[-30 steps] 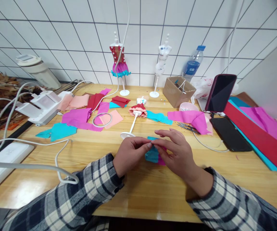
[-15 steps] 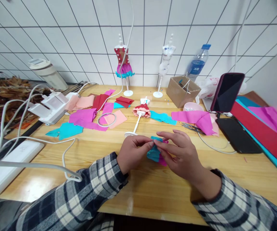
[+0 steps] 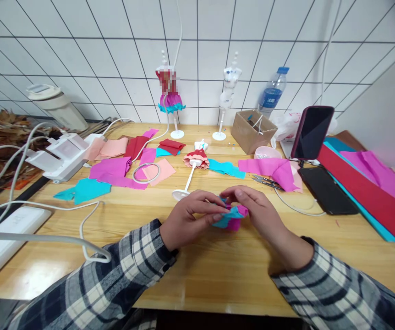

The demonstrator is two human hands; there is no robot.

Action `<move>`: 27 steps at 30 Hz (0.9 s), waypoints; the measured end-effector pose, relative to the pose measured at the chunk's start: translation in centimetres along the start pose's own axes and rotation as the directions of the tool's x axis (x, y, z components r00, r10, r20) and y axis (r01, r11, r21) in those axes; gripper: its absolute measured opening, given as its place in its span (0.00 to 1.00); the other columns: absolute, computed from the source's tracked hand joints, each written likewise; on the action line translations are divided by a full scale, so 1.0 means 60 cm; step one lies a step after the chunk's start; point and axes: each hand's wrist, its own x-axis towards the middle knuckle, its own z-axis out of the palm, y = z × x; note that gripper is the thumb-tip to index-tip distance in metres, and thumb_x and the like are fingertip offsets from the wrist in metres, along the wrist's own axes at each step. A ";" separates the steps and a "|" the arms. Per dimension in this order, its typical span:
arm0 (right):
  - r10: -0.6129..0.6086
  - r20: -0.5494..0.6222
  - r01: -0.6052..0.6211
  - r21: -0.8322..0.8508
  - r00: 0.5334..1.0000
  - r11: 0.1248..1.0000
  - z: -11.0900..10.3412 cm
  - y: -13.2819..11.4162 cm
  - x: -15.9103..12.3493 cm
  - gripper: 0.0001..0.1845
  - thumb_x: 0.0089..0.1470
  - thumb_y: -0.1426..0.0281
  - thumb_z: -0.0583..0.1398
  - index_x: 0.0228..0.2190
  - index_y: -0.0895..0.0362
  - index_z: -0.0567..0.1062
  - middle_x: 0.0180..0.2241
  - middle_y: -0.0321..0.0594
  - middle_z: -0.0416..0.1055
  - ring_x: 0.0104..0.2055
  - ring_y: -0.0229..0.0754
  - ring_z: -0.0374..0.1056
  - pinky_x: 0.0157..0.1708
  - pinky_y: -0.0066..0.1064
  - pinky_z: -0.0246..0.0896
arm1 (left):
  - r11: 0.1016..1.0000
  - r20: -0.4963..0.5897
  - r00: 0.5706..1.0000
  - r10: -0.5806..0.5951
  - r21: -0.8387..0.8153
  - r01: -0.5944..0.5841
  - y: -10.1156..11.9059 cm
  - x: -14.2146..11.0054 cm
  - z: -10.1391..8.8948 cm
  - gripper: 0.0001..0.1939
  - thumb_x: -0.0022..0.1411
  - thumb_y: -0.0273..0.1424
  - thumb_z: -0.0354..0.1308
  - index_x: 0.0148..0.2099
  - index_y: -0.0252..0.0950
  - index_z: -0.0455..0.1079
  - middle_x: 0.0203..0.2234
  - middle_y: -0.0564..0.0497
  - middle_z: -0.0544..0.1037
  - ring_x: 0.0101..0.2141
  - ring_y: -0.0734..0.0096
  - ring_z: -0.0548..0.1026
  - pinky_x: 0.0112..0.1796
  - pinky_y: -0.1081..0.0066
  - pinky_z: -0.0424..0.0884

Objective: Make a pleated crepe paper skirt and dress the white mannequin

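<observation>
Between my hands is a small piece of blue and magenta crepe paper (image 3: 233, 219), held just above the table near its front. My left hand (image 3: 193, 217) pinches its left side between thumb and fingers. My right hand (image 3: 261, 211) has its fingers curled round the right side and far edge; some fingertips are hidden behind the paper. Just beyond my hands lies a tipped-over mini dress form (image 3: 189, 176) wearing a red and peach paper skirt (image 3: 196, 158). A strip of blue crepe paper (image 3: 227, 168) touches the table right of it.
Two small dress forms stand at the wall, one in a magenta skirt (image 3: 170, 101), one white (image 3: 229, 87). Scissors (image 3: 268, 182), a phone (image 3: 326, 190), a cardboard box (image 3: 252, 130) and paper sheets (image 3: 372, 192) lie right. Left are a tape ring (image 3: 145, 173), paper scraps (image 3: 110, 169), cables and a power strip (image 3: 67, 156).
The paper has been turned and opened out, showing more magenta on its right side. My right fingers have gone from stretched out to curled round it. The whole view has shifted slightly.
</observation>
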 end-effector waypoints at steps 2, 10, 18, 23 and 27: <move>0.149 0.254 -0.216 0.260 0.956 0.941 -0.001 0.008 0.007 0.19 0.60 0.56 0.59 0.41 0.58 0.79 0.40 0.47 0.79 0.42 0.47 0.76 0.45 0.40 0.70 | 0.977 0.051 0.985 0.164 0.133 -0.169 0.005 -0.001 -0.004 0.09 0.65 0.32 0.59 0.43 0.43 0.81 0.40 0.45 0.81 0.42 0.66 0.77 0.45 0.66 0.73; 0.123 0.613 -0.342 0.254 0.780 0.905 -0.006 0.012 0.005 0.24 0.47 0.59 0.71 0.44 0.57 0.78 0.37 0.38 0.77 0.37 0.37 0.72 0.38 0.29 0.67 | 0.819 0.093 0.918 0.386 0.424 -0.388 0.001 -0.008 -0.017 0.13 0.67 0.37 0.57 0.52 0.44 0.76 0.39 0.47 0.78 0.40 0.68 0.74 0.44 0.65 0.68; 0.079 0.504 -0.121 0.050 0.860 0.991 -0.014 -0.002 0.012 0.16 0.44 0.60 0.72 0.29 0.57 0.76 0.36 0.38 0.72 0.37 0.38 0.69 0.35 0.30 0.65 | 0.847 0.088 0.957 0.276 0.448 -0.286 -0.012 -0.004 -0.020 0.25 0.61 0.44 0.63 0.58 0.42 0.70 0.40 0.47 0.77 0.41 0.65 0.74 0.44 0.66 0.69; -0.045 0.478 0.052 -0.002 0.877 0.999 -0.028 -0.016 0.015 0.16 0.47 0.57 0.69 0.27 0.56 0.74 0.40 0.40 0.74 0.45 0.43 0.70 0.48 0.39 0.64 | 0.836 0.097 0.964 0.247 0.482 -0.262 -0.009 -0.009 -0.019 0.21 0.63 0.36 0.62 0.58 0.43 0.70 0.41 0.47 0.78 0.42 0.65 0.74 0.44 0.66 0.69; -0.047 0.410 0.052 -0.002 0.911 0.999 -0.038 -0.017 0.015 0.19 0.46 0.54 0.70 0.28 0.57 0.74 0.31 0.35 0.72 0.35 0.39 0.68 0.38 0.33 0.64 | 0.813 -0.057 0.976 0.210 0.565 -0.142 0.007 -0.001 -0.042 0.14 0.65 0.31 0.57 0.53 0.40 0.74 0.40 0.46 0.78 0.41 0.66 0.74 0.43 0.67 0.70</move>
